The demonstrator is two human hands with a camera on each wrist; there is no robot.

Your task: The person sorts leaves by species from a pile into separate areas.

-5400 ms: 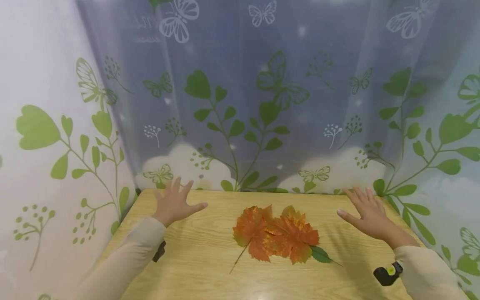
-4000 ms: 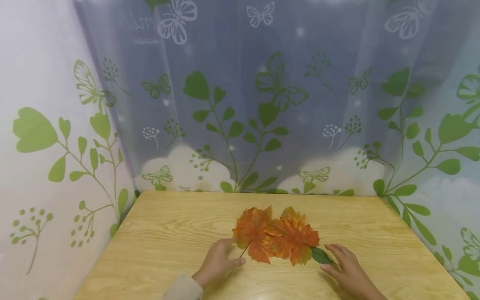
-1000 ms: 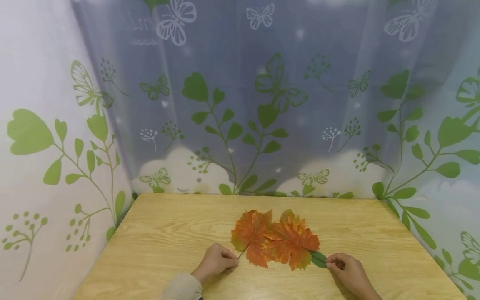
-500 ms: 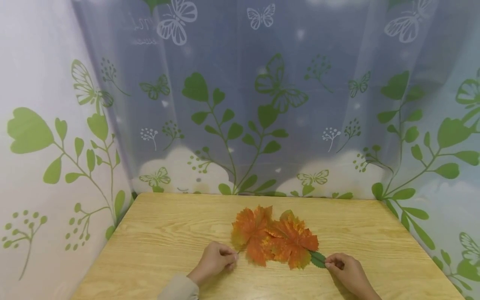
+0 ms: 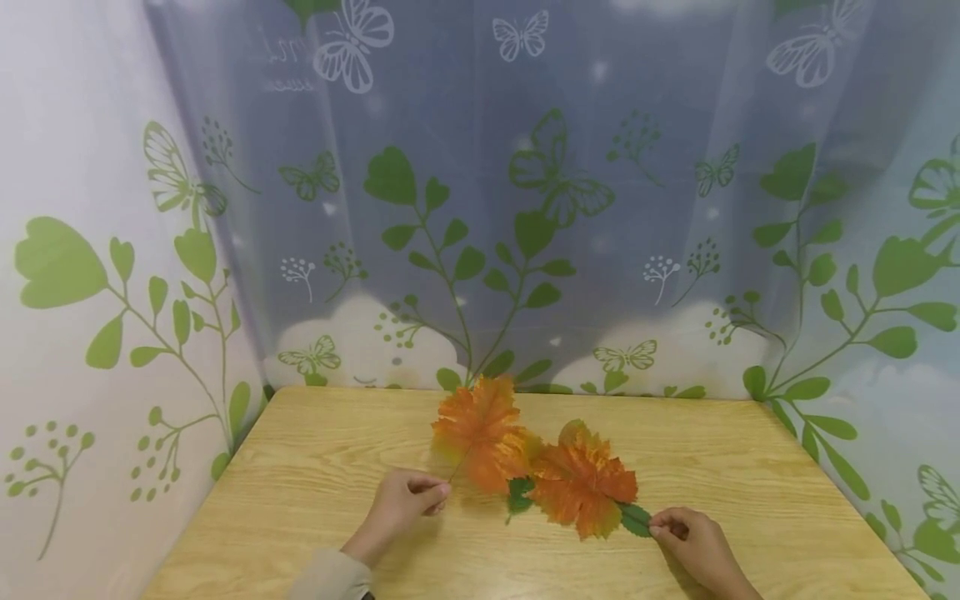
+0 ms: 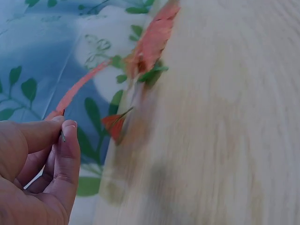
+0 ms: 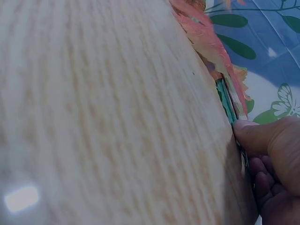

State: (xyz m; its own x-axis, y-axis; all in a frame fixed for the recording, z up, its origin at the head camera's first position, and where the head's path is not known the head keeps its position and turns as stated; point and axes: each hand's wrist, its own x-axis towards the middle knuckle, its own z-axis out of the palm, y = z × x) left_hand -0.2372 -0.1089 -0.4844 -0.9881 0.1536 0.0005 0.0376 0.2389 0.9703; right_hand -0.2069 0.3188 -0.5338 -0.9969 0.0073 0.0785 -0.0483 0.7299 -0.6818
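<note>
My left hand [image 5: 397, 507] pinches the thin stem of an orange artificial leaf [image 5: 483, 433] between thumb and fingertips. That leaf is raised and tilted, seen edge-on in the left wrist view. A second orange artificial leaf [image 5: 585, 479] lies on the wooden table [image 5: 300, 467] to the right. At its lower right, my right hand [image 5: 697, 542] pinches the dark stem along a small green leaf [image 5: 636, 520], low over the tabletop. Another small green leaf [image 5: 519, 496] shows between the two orange leaves. In the right wrist view, the thumb presses the green leaf's end [image 7: 226, 101].
Behind the table hangs a blue-grey curtain [image 5: 450, 100] printed with green plants and butterflies. Pale printed side panels [image 5: 90, 417] flank the table on the left and right. The bare wood runs to the table's back edge.
Both hands came down from spread-open over the table and pinched the stems. My left hand has since lifted its orange leaf up and leftward, uncovering a green leaf; the right hand has stayed put.
</note>
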